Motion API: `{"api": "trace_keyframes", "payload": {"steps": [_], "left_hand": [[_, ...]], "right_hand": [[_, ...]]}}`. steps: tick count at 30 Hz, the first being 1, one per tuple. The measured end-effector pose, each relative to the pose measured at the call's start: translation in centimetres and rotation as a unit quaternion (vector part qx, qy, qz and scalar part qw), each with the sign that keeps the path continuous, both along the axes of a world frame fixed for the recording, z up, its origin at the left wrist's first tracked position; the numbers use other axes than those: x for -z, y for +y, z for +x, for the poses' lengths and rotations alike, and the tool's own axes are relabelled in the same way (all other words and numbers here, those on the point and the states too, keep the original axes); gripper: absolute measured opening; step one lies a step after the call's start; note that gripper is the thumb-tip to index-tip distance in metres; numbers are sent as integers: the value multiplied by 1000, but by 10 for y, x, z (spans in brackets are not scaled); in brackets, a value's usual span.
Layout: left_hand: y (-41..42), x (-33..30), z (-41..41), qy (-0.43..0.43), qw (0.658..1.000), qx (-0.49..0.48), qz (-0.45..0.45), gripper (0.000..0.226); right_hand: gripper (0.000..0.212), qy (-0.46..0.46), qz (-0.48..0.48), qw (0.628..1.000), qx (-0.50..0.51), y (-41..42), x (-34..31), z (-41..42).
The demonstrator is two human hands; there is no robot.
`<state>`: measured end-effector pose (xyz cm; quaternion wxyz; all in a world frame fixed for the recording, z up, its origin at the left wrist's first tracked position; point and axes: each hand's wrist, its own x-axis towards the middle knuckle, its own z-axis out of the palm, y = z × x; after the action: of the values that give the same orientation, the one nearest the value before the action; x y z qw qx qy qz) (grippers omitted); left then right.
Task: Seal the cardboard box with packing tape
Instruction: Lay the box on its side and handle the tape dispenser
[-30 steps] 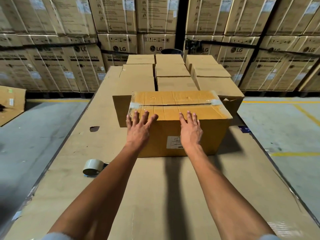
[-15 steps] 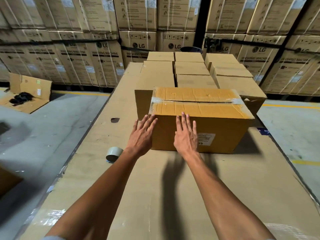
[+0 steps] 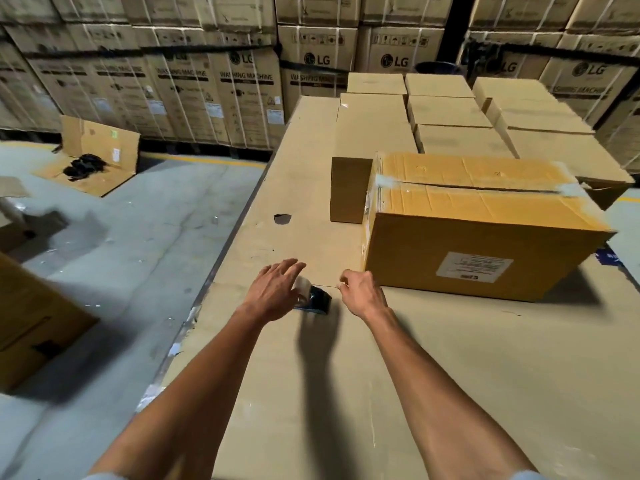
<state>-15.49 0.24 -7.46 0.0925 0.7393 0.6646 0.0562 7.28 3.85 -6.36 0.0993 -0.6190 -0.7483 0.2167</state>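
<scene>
Cardboard box (image 3: 485, 230), flaps shut but seam untaped, stands on the table (image 3: 450, 375) to the right of both hands. Head view: left hand (image 3: 273, 292), fingers spread, reaches over the tape roll (image 3: 304, 289); right hand (image 3: 360, 292) hangs beside it, fingers loosely curled, holding nothing. Risk: a hurried grab may knock the roll away. Cardboard sheets cover the table; stacked cartons (image 3: 207, 81) line the warehouse.

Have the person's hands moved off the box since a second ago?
Yes. Both hands have left the cardboard box and come back and left: the left hand reaches over the tape roll, the right hand beside it.
</scene>
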Motion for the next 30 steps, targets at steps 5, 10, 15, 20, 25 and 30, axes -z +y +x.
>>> {"api": "trace_keyframes", "payload": {"steps": [5, 10, 15, 20, 25, 30], "left_hand": [[5, 22, -32, -40, 998, 24, -36, 72], [14, 57, -54, -105, 992, 49, -59, 71], [17, 72, -56, -184, 980, 59, -45, 66], [22, 81, -60, -226, 971, 66, -36, 64], [23, 84, -61, -250, 965, 71, -22, 63], [22, 80, -60, -263, 962, 66, -22, 65]], "right_hand": [[28, 19, -105, 990, 91, 0, 41, -32], [32, 70, -140, 970, 185, 3, 66, -57], [29, 110, -145, 949, 258, 6, 77, -74], [22, 130, -157, 927, 316, 6, 86, -74], [23, 182, -188, 895, 362, 17, 128, -61], [20, 253, -208, 875, 355, 8, 106, -64]]}}
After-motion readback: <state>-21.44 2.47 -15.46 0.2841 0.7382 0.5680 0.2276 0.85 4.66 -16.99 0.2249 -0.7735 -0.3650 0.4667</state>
